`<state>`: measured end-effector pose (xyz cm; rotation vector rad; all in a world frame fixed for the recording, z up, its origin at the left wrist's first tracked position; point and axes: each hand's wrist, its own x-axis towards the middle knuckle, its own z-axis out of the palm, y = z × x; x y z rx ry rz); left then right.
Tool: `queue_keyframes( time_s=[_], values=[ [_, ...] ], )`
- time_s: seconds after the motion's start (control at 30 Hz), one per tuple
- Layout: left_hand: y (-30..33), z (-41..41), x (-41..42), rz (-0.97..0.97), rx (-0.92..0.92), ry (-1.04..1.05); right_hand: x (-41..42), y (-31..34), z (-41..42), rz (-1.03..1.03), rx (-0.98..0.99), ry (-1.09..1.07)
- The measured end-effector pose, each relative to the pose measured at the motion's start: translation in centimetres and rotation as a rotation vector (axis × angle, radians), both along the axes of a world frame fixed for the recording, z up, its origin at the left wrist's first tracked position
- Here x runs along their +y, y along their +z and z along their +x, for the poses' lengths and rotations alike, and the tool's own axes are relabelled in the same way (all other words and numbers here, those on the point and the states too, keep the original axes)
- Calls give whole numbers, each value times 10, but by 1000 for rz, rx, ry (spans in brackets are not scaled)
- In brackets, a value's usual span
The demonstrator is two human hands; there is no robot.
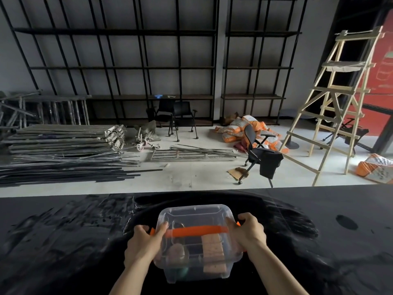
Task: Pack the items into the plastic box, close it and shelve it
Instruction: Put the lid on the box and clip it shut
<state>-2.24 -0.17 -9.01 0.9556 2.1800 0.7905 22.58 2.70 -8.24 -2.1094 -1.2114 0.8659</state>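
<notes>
A clear plastic box [196, 213] with its clear lid on and an orange handle [200, 231] across the top sits over the black table [63, 231]. Through the plastic I see a tan rectangular block [213, 252], a round brownish item [176, 252] and something greenish near the bottom. My left hand [144, 241] grips the box's left side at the orange latch. On the right side, my right hand [248, 231] grips the edge at the other latch. Whether the box rests on the table or is lifted, I cannot tell.
Beyond the table's far edge lies a floor with stacked metal bars [63, 150], black chairs [174, 116], a swivel chair [261, 154], orange sacks [236, 128] and a wooden ladder [336, 103]. Black metal shelving [148, 67] covers the back wall.
</notes>
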Motion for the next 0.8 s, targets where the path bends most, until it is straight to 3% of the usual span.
queue_keyframes(
  time_s=[0.33,0.57,0.8],
  values=[
    [-5,-2,16,14,-11,10,10,-3,-5,-96,4,-131],
    [1,7,8,229,236,22,5,5,-13,125,-44,-170],
    [-13,10,11,319,358,0,-4,-6,-27,350,-267,-116]
  ],
)
